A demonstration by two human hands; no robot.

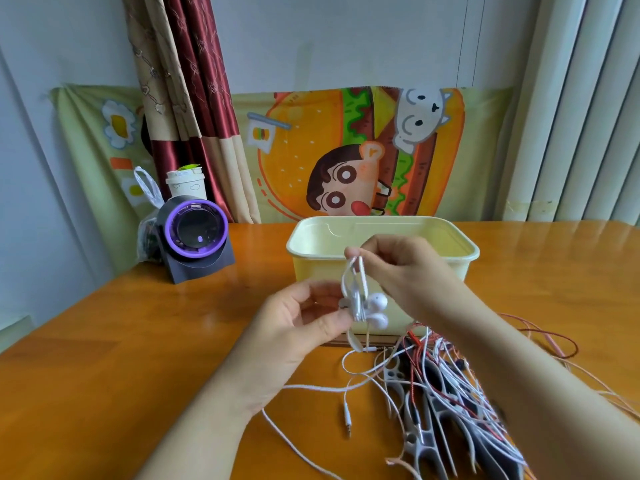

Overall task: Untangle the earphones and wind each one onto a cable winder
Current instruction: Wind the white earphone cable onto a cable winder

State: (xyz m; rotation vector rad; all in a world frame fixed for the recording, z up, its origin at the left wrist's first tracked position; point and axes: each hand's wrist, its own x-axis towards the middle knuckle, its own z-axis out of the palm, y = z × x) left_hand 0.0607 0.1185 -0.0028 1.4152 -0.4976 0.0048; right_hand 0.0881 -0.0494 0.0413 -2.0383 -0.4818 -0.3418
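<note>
Above the middle of the wooden table [104, 341], just in front of the pale yellow box [308, 268], the person holds the white earphones [376, 308] in the air between both hands. The left hand [304, 320] has its fingers curled, thumb and fingertips pinching the small bundle where the two earbuds sit side by side; whether a winder lies inside that bundle cannot be told. The right hand [408, 268], just above, pinches a loop of the same white cable between thumb and forefinger. White cable drops from the bundle to the table and trails toward the near edge, with a jack plug [347, 415] lying on the wood beside it. Toward the near right corner a tangle of cables [450, 386], white, red and pinkish, lies over a heap of grey cable winders [415, 441]. At the far left corner stands a dark device with a purple ring [195, 233], a white cup [187, 183] behind it
</note>
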